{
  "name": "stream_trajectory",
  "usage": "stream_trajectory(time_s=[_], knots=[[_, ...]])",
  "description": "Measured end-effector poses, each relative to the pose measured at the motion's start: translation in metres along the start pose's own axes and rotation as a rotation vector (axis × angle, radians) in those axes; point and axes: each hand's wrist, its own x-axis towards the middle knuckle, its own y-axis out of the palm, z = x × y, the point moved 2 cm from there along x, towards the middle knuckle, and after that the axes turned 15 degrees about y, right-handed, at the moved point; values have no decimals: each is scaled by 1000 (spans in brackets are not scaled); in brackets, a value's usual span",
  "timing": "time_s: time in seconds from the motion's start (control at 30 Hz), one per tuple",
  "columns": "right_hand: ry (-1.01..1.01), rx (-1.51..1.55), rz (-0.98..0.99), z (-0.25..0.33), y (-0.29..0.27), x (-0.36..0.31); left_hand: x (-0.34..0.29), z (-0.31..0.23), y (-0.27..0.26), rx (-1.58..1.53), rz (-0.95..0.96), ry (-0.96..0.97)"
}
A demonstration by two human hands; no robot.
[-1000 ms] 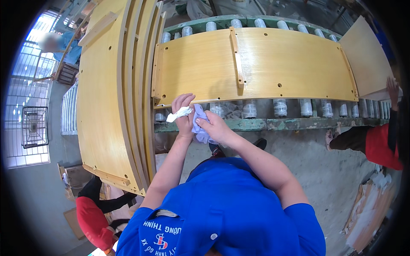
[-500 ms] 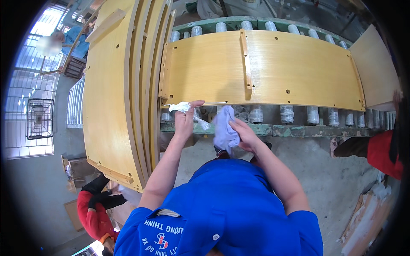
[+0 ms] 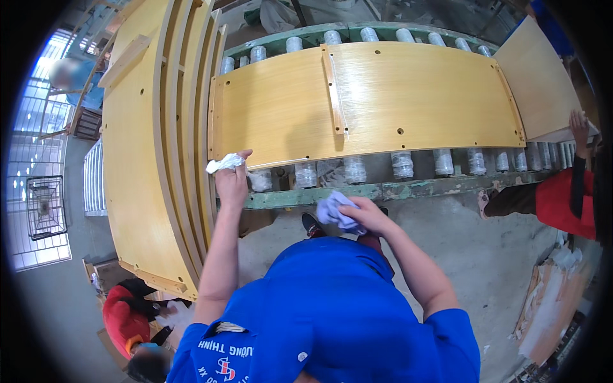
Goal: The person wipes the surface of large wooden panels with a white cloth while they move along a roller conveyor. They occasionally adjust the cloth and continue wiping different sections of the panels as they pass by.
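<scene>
A yellow wood panel (image 3: 268,115) with small dark holes lies across a roller conveyor. A thin wooden strip (image 3: 333,92) crosses it, with a fine whitish line beside it; another runs along part of the near edge. At the panel's near left corner my left hand (image 3: 231,185) is closed round a crumpled white plastic bag (image 3: 223,164), index finger pointing out. My right hand (image 3: 371,217) grips a bunched lavender cloth (image 3: 337,210) in front of my body, apart from the panel. Some of its fingers are hidden by the cloth.
Several curved yellow panels (image 3: 131,147) stand stacked at left. Plastic-wrapped rollers (image 3: 402,165) sit in a green frame (image 3: 357,193). At right, a person in red (image 3: 565,210) touches a paler board (image 3: 539,83). Another person in red (image 3: 124,319) is at lower left.
My view has shifted right. My left hand has moved left toward the panel's corner with the bag. My right hand has drawn back toward my body, the cloth now more bunched.
</scene>
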Motion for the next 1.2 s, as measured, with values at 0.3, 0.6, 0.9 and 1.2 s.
stream_trajectory(time_s=[0.3, 0.6, 0.9, 1.2], knots=[[-32, -911, -815, 11, -105, -9, -18, -33, 63, 378, 773, 365], [-172, -705, -1059, 25, -101, -9, -34, -52, 81, 161, 745, 281], [-559, -397, -614, 7, -37, 0, -49, -57, 93, -77, 844, -45], [-270, 460, -238, 3, 13, 23, -41, -87, 106, -202, 787, 97]])
